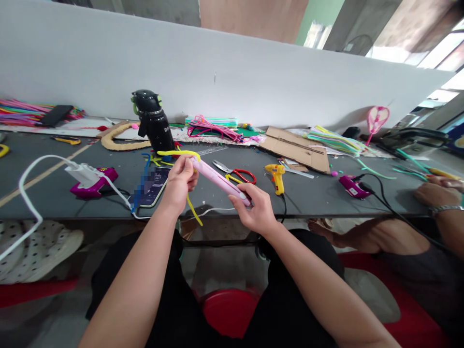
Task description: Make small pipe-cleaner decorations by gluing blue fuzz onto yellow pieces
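Observation:
My right hand [258, 209] is closed around the end of a pink hair straightener [218, 180], which slants up to the left above the table's front edge. At its far tip, my left hand [177, 182] pinches a yellow pipe cleaner [195, 212]. One end of the pipe cleaner sticks out to the left above my fingers, and another length hangs below them. My fingers hide where it meets the straightener's tip. Just behind the straightener lie red-handled scissors [235, 173]. A phone [154, 187] rests on the table beside my left wrist.
A black bottle [155, 128] stands behind my left hand. A yellow glue gun [276, 178] and cardboard [295, 149] lie to the right. Purple power sockets [96, 183] with cables sit on the grey table [232, 205]. A co-worker's hands [438, 193] are at far right.

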A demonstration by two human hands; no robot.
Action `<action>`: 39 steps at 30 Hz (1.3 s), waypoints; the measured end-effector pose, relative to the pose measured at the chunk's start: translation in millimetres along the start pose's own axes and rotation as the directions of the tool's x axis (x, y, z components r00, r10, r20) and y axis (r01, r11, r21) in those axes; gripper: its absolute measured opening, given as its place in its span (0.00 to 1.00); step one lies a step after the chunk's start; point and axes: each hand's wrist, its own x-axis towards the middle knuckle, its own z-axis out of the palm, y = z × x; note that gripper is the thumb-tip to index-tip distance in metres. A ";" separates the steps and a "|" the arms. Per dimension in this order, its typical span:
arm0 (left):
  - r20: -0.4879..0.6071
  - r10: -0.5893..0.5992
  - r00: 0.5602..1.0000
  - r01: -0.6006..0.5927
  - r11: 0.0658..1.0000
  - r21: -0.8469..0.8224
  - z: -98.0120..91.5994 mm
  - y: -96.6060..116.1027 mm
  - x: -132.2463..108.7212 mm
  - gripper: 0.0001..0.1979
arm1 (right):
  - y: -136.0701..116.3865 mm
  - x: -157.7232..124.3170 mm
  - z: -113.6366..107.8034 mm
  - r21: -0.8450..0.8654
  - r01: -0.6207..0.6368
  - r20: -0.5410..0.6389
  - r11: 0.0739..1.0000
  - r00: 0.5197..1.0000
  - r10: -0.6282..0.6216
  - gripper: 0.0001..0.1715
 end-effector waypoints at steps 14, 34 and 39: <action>-0.014 0.037 0.999 -0.037 0.999 -0.018 -5.4 -3.2 2.4 0.13 | 0.5 3.4 -2.3 0.022 -0.017 0.007 1.000 1.000 0.017 0.10; 0.000 -0.047 0.999 0.047 0.997 -0.053 -1.6 -2.7 -0.4 0.12 | 0.1 3.4 -0.9 0.005 -0.034 0.024 0.999 0.999 0.034 0.11; 0.008 -0.057 0.998 0.058 0.996 -0.069 0.4 -3.3 -1.0 0.12 | 0.0 2.9 -0.8 0.014 -0.036 0.027 0.999 0.999 0.036 0.11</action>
